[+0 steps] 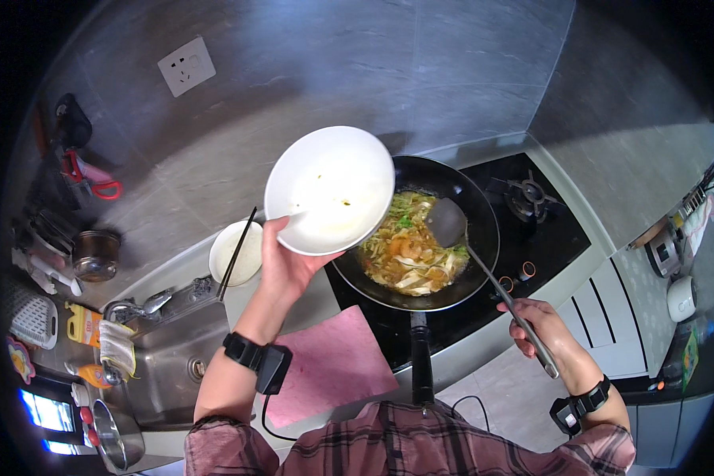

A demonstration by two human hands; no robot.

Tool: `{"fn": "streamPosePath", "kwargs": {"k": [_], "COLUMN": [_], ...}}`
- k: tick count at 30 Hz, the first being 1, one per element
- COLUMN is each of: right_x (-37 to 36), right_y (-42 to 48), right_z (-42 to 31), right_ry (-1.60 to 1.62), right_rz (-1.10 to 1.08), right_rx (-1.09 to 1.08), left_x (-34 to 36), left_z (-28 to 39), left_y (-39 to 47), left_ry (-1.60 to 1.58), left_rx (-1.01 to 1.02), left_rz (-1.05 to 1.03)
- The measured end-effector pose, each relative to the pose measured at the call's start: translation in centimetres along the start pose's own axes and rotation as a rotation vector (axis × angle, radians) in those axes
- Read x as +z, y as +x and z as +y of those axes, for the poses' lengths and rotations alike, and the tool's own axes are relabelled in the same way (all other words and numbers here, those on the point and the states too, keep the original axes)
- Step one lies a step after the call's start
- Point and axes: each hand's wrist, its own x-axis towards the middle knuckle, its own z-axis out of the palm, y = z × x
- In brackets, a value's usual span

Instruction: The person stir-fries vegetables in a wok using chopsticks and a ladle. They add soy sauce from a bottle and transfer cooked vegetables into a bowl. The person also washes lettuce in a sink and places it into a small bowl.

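My left hand (pixel 288 268) grips the rim of a white bowl (pixel 327 190), thumb inside, and holds it tilted above the left side of the wok. Only a little residue clings to the bowl's inside. In my right hand (pixel 538 333) is the metal handle of a spatula (pixel 447 223). Its dark round blade rests against the food inside the wok, toward the far right. The black wok (pixel 482 256) sits on the hob with its handle (pixel 421 363) pointing toward me. Sliced vegetables, pale strips and broth make up the food (pixel 413 250); the bowl hides part of the wok.
A white bowl (pixel 235 256) with black chopsticks (pixel 238 253) across it stands left on the counter. A pink cloth (pixel 333 369) lies before the black glass hob (pixel 547 238). Farther left is a steel sink (pixel 166 381); a second burner (pixel 529 193) sits at right.
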Motion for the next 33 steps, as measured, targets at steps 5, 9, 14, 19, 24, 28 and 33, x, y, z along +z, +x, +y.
{"fn": "streamPosePath", "kwargs": {"k": [5,9,14,19,24,28,33], "right_x": [-0.1,0.3,0.9,1.4,0.8,0.5,0.4], "right_y": [0.3,0.3,-0.8,-1.7,-0.5,0.6,3.7], "right_z": [0.8,1.6,0.7,0.4,0.8,-0.5,-2.8], "right_ry": [-0.122,-0.236,-0.197,-0.228,-0.390,-0.423,-0.531], "right_rz": [0.037,0.009,-0.092,-0.176,-0.085,-0.009,0.129], "right_rx": [-0.058,-0.009,-0.001,0.059,0.007,-0.149,-0.295], "left_x": [-2.6,-5.7,-10.5,-13.4,-15.2,-15.9,-16.5], "left_z": [0.8,-0.1,-2.2,-5.8,-9.1,-10.5,-11.9], "left_y": [-3.9,-7.7,-13.7,-17.6,-19.5,-20.1,-20.0], "left_ry": [-0.040,0.019,0.061,0.077,0.084,0.066,0.078], "left_rx": [-0.033,-0.020,-0.151,-0.167,-0.242,-0.302,-0.317], "left_rz": [0.124,0.268,0.309,0.388,0.410,0.405,0.400]}}
